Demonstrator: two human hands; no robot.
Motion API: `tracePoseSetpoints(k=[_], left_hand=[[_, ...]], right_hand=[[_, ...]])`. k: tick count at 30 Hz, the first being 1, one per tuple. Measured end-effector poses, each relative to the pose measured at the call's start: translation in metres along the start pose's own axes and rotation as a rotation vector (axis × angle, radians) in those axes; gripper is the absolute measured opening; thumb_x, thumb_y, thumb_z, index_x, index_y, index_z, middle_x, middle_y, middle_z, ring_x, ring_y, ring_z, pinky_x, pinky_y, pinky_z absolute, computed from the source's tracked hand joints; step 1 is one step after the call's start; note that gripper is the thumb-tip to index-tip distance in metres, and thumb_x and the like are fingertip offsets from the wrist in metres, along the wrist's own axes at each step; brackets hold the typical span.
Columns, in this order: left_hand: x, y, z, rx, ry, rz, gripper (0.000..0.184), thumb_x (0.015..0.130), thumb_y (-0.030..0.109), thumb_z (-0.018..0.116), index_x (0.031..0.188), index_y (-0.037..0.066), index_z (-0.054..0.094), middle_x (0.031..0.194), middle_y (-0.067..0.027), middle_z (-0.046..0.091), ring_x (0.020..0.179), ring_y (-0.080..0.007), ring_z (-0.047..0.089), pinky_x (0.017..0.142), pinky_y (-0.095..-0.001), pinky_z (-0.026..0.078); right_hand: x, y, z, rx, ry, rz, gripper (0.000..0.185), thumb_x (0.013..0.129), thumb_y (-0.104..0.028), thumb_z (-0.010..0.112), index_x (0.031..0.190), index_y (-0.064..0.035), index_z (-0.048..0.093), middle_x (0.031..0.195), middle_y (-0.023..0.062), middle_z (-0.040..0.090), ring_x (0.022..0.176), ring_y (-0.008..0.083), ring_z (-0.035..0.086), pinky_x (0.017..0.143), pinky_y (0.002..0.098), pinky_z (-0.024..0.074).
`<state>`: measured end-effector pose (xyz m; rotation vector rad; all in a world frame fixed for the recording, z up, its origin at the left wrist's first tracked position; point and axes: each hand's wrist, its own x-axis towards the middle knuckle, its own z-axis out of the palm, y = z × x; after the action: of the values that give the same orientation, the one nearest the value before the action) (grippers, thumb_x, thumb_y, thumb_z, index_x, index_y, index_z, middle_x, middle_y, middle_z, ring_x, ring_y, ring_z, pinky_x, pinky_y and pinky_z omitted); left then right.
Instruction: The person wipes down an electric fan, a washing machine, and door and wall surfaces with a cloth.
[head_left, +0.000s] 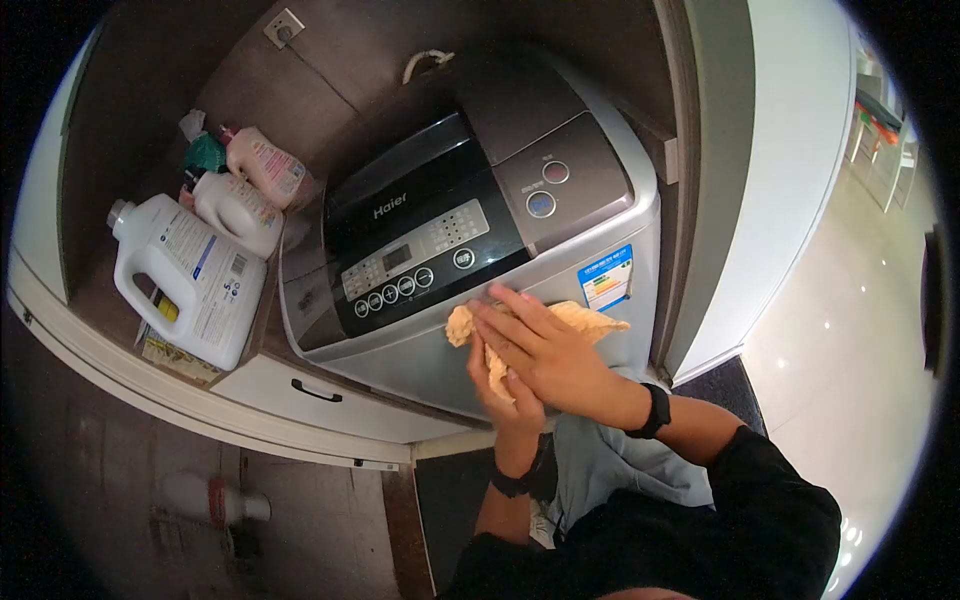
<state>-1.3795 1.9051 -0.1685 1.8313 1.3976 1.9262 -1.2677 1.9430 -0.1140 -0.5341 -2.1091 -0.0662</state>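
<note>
A crumpled yellow-orange cloth [597, 320] is bunched between my two hands, in front of the top front edge of a grey washing machine [440, 365]. My left hand [505, 393] grips the cloth from below, its fingers pointing up. Over it lies my right hand [558, 358], closed on the cloth with its fingers crossing those of the left. One end of the cloth sticks out to the right, another lump to the left of the fingertips. Part of the cloth is hidden under the hands. The washer's control panel [418, 258] is just beyond them.
Left of the washer, a large white detergent jug [205, 285], a smaller white bottle [238, 213] and a pink-labelled bottle [265, 168] stand on a shelf. Below is a white drawer [270, 392] with a black handle. A white wall [765, 180] rises at the right.
</note>
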Motion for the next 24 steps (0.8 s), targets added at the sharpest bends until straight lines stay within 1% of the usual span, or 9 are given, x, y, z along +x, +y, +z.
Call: tracePoseSetpoints(k=[3,6,9,10,13,15,16,18,24], left_hand=[[-0.002,-0.001,-0.006,0.039,0.010,-0.015,0.066,0.100,0.040,0.043,0.142,-0.008,0.028,0.145,-0.0243,0.038,0.130,-0.0314,0.043,0.108,-0.0414,0.033],[0.005,0.012,-0.003,0.092,-0.024,-0.011,0.063,0.099,0.037,0.047,0.141,-0.008,0.032,0.143,-0.0247,0.040,0.130,-0.0324,0.044,0.108,-0.0418,0.034],[0.023,0.032,0.010,0.087,-0.088,0.017,0.059,0.098,0.032,0.049,0.141,-0.006,0.035,0.141,-0.0250,0.044,0.128,-0.0333,0.046,0.106,-0.0415,0.036],[0.027,0.036,0.018,0.077,-0.104,0.019,0.058,0.098,0.031,0.049,0.142,-0.006,0.035,0.140,-0.0250,0.045,0.128,-0.0335,0.047,0.105,-0.0412,0.037],[0.031,0.037,0.032,0.087,-0.195,0.063,0.058,0.095,0.020,0.055,0.144,-0.002,0.035,0.138,-0.0249,0.048,0.124,-0.0344,0.052,0.100,-0.0393,0.043],[0.035,0.043,0.043,0.087,-0.271,0.075,0.059,0.093,0.017,0.058,0.144,-0.001,0.036,0.137,-0.0252,0.049,0.122,-0.0350,0.054,0.098,-0.0389,0.045],[0.039,0.041,0.050,0.099,-0.244,0.174,0.068,0.085,0.016,0.066,0.144,-0.001,0.036,0.131,-0.0256,0.054,0.110,-0.0393,0.062,0.085,-0.0398,0.054],[0.045,0.048,0.058,0.077,-0.272,0.179,0.071,0.083,0.017,0.068,0.144,-0.001,0.036,0.130,-0.0260,0.055,0.108,-0.0394,0.063,0.084,-0.0392,0.055],[0.051,0.063,0.080,-0.017,-0.316,0.153,0.079,0.075,0.011,0.074,0.144,0.000,0.036,0.127,-0.0269,0.056,0.103,-0.0391,0.064,0.080,-0.0389,0.055]], right_hand=[[-0.001,0.002,0.009,0.077,0.033,-0.001,0.052,0.079,-0.018,0.059,0.128,0.0007,0.055,0.143,0.0136,0.046,0.135,0.0350,0.038,0.109,0.0486,0.0359],[0.000,0.006,-0.002,0.067,0.080,0.051,0.052,0.082,-0.022,0.058,0.129,-0.0018,0.056,0.143,0.0151,0.045,0.135,0.0382,0.037,0.109,0.0492,0.0352],[0.001,0.014,-0.016,-0.002,0.157,0.119,0.057,0.075,-0.016,0.060,0.130,-0.0022,0.055,0.147,0.0129,0.041,0.138,0.0365,0.034,0.111,0.0467,0.0345],[-0.002,0.018,-0.018,-0.009,0.172,0.160,0.058,0.075,-0.014,0.060,0.132,-0.0066,0.055,0.147,0.0140,0.040,0.138,0.0375,0.034,0.111,0.0484,0.0344],[-0.014,0.028,-0.026,-0.013,0.212,0.247,0.060,0.074,-0.013,0.061,0.134,-0.0076,0.054,0.146,0.0161,0.040,0.138,0.0390,0.033,0.110,0.0504,0.0344],[-0.019,0.031,-0.040,-0.095,0.218,0.292,0.058,0.076,-0.011,0.061,0.134,-0.0079,0.054,0.147,0.0192,0.038,0.138,0.0426,0.031,0.109,0.0516,0.0339],[-0.020,0.034,-0.046,-0.129,0.221,0.306,0.057,0.077,-0.010,0.061,0.134,-0.0081,0.055,0.147,0.0197,0.038,0.139,0.0435,0.030,0.109,0.0515,0.0338],[-0.019,0.040,-0.056,-0.147,0.236,0.337,0.054,0.078,-0.012,0.063,0.132,-0.0101,0.057,0.148,0.0205,0.035,0.139,0.0459,0.028,0.110,0.0515,0.0330],[-0.020,0.051,-0.079,-0.230,0.273,0.381,0.053,0.078,-0.017,0.068,0.130,-0.0127,0.060,0.149,0.0195,0.035,0.140,0.0443,0.027,0.110,0.0510,0.0313]])
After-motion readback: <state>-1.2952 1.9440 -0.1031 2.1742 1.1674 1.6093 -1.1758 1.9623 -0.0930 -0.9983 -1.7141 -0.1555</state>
